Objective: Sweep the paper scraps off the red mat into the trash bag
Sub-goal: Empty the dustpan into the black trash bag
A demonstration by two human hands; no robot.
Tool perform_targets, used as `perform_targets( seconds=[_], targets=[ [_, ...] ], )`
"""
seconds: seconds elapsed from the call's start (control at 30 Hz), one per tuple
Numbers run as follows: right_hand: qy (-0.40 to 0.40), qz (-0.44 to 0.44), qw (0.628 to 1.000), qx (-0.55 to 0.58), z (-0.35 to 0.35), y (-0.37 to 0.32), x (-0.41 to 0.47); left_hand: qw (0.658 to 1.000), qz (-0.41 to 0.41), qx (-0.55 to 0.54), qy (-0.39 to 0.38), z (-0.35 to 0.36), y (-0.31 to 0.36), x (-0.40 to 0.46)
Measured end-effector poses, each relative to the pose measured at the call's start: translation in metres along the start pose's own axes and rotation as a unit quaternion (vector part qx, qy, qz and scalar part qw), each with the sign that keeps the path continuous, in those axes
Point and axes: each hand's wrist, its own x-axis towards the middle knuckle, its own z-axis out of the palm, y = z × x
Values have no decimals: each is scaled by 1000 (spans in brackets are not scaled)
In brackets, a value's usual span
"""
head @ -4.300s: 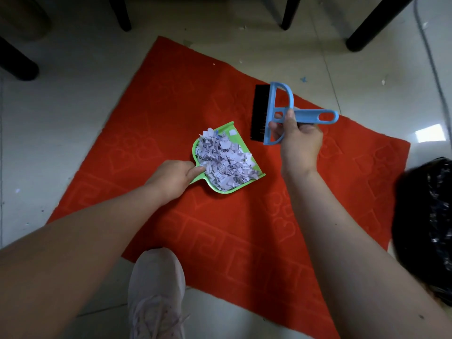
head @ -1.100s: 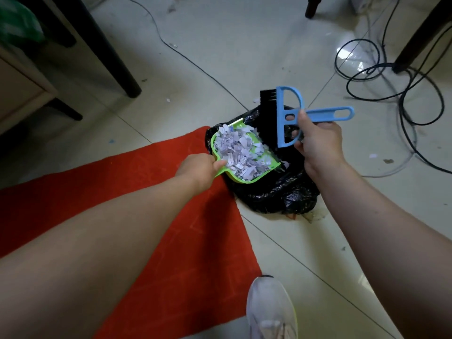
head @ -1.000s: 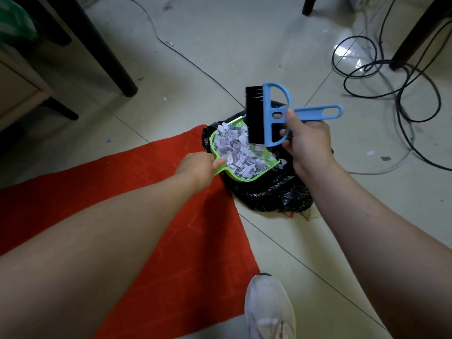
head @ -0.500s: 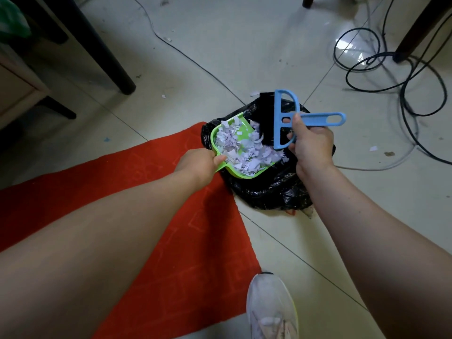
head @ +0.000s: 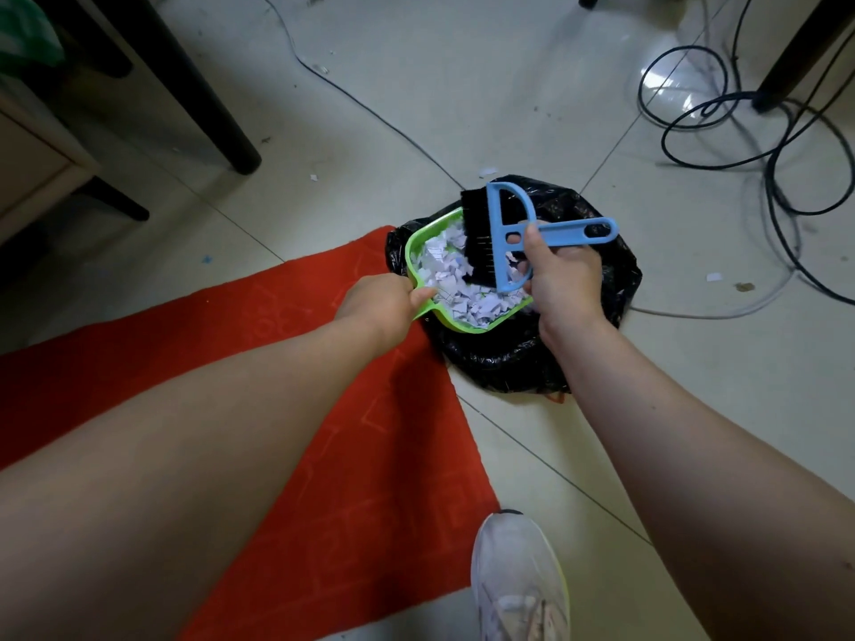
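Nearest: 1 white sneaker [head: 518, 580], toe pointing away, on pale glossy floor tiles [head: 694, 409], just right of the mat's near corner.

Red mat [head: 347, 455]: embossed pattern, laid flat on the tiles and running from the left edge to a corner at centre; its far right corner touches the trash bag. No scraps visible on the exposed part; 2 forearms cover much of it.

Left hand [head: 379, 303]: fingers wrapped round the handle of the green dustpan [head: 416, 242], holding it over the bag's mouth.

Dustpan contents: a heap of pale paper scraps [head: 458, 298], spread to the pan's right lip.

Right hand [head: 562, 284]: closed round the handle of the blue brush [head: 550, 231]; the black bristles [head: 476, 238] sit on the scraps in the pan.

Black trash bag [head: 518, 363]: crumpled, open on the floor right of the mat, directly beneath the pan and brush.

Farther floor: a few loose white scraps [head: 715, 276] and specks on the tiles; 1 thin cable [head: 361, 104] crossing diagonally; several looped black cables [head: 740, 131] at far right.

Far left: 1 dark table leg [head: 203, 99] and a light wooden cabinet [head: 32, 164]. Far right: another dark furniture leg [head: 800, 48].
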Motion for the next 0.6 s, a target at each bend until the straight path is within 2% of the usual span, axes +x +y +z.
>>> perform_targets(
  seconds=[0.27, 0.4, 0.6],
  targets=[
    [30, -21, 999, 27, -13, -15, 7, 1000, 0, -5, 4, 3, -2, 1],
    [-12, -19, 998, 61, -3, -17, -4, 1000, -4, -17, 4, 1, -1, 1],
    [-58, -16, 998, 23, 7, -1, -13, 1000, -4, -16, 8, 1, -1, 1]
  ],
)
